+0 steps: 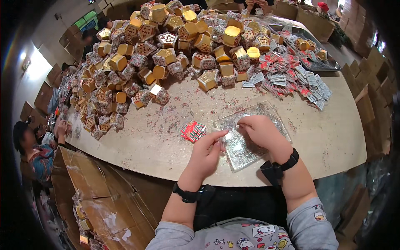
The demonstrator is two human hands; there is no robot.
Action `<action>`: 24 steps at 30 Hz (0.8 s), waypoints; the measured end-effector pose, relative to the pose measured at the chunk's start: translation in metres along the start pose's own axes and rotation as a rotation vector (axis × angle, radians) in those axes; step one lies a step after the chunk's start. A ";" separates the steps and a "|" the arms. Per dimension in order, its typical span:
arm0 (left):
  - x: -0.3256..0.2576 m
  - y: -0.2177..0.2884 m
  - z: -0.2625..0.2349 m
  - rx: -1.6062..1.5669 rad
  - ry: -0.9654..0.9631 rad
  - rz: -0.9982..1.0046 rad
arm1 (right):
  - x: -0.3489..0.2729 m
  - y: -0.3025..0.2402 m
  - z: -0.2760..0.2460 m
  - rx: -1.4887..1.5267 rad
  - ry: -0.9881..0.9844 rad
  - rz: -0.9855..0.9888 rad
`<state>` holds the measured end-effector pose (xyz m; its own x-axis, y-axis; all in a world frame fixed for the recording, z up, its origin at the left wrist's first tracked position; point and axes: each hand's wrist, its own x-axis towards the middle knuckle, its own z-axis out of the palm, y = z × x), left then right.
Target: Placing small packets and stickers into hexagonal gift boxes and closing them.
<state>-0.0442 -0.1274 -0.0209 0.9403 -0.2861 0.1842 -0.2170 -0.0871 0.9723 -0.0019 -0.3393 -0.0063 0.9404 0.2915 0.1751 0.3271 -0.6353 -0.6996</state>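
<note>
In front of me lies a shallow clear tray (239,163) holding many thin silver pieces, like short wires or pins. My left hand (207,155) is at the tray's left side, thumb and fingers pinched together; what is between them is too small to make out. Over the tray, my right hand (263,132) has its fingertips bent inward and pressed together, and anything in them is hidden. Just left of the tray sits a small stack of red, white and green printed cards (193,131), close to my left fingers.
A high heap of glittery house-shaped ornaments with gold bases (164,56) covers the table's far left and middle. Bagged tags (291,77) lie at the right, near a dark metal tray (325,63). A cardboard box (98,183) stands at lower left. Other people work around the table.
</note>
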 end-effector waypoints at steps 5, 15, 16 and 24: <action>0.000 -0.002 0.001 0.018 0.022 0.006 | -0.002 -0.006 -0.002 0.063 0.102 -0.101; 0.000 0.002 0.006 -0.046 0.054 0.013 | -0.010 -0.032 -0.004 0.090 0.029 -0.093; -0.001 0.002 0.006 -0.059 0.063 0.037 | -0.011 -0.035 -0.002 0.119 -0.008 -0.058; 0.000 -0.006 0.003 -0.060 0.035 0.172 | -0.013 -0.033 0.014 0.352 -0.059 0.029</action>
<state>-0.0436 -0.1293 -0.0272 0.8995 -0.2580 0.3527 -0.3606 0.0175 0.9325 -0.0264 -0.3118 0.0046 0.9386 0.3241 0.1187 0.2388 -0.3617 -0.9012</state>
